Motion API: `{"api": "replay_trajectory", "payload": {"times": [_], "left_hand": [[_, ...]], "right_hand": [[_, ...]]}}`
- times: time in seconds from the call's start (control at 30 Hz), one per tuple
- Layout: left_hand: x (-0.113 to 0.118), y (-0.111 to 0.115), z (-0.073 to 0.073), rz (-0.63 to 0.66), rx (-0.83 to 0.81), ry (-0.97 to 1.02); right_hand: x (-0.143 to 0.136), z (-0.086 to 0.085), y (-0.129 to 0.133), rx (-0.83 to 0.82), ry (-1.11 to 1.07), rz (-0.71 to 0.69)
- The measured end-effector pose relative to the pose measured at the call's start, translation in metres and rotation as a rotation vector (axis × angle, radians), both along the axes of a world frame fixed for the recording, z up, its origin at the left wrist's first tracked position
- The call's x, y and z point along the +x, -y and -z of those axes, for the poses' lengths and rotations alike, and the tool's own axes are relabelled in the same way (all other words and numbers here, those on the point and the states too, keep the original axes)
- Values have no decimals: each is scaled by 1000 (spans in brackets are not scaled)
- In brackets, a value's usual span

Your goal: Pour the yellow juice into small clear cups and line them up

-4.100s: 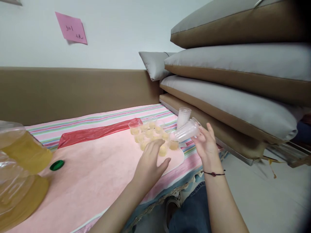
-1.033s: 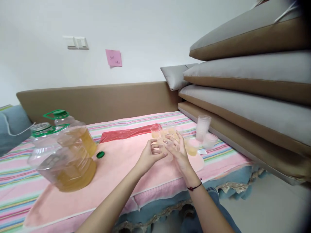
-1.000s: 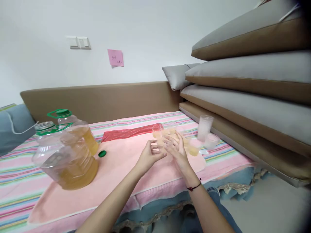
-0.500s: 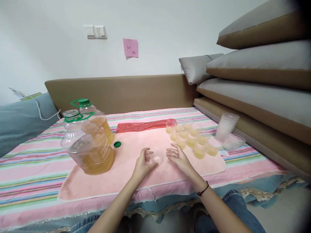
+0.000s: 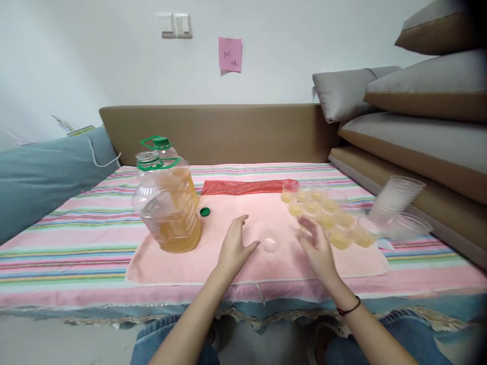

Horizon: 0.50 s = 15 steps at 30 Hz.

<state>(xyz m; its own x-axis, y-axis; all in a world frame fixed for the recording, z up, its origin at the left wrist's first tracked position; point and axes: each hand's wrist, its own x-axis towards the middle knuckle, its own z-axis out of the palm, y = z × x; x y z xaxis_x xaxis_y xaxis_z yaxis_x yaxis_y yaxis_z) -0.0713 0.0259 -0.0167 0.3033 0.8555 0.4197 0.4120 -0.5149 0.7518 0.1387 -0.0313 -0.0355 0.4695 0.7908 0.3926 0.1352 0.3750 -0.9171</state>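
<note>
An empty clear plastic cup [image 5: 270, 241] stands on the pink towel [image 5: 228, 263] between my hands. Just left of it, my left hand [image 5: 235, 246] is open, thumb and fingers apart, not touching the cup. To the right, my right hand [image 5: 316, 248] is also open and holds nothing; its fingertips are blurred. Several cups of yellow liquid [image 5: 340, 239] stand in a group behind and right of my right hand. At the left is an uncapped jug [image 5: 171, 223] partly filled with amber liquid, and its green cap [image 5: 205, 212] lies beside it.
A capped second jug [image 5: 167, 147] stands behind the first. A red plastic bag [image 5: 247, 187] lies flat at the back of the towel. On the right, a leaning stack of clear cups [image 5: 395, 197] is near piled cushions [image 5: 426, 121]. The bed's front edge is close to my knees.
My left hand has let go of the clear cup and drawn back to its left. My right hand stays open and has shifted slightly. The camera view has turned left.
</note>
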Motion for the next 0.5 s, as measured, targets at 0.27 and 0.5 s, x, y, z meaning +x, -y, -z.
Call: {"api": "replay_trajectory", "payload": {"times": [0.27,0.5], "left_hand": [[-84,-5,-35,-679,814,65],[-136,-15,-33,-937,238,522]], "right_hand": [[-81,-40,2,385,446,-159],[-190,-19,-70,69,259,-541]]}}
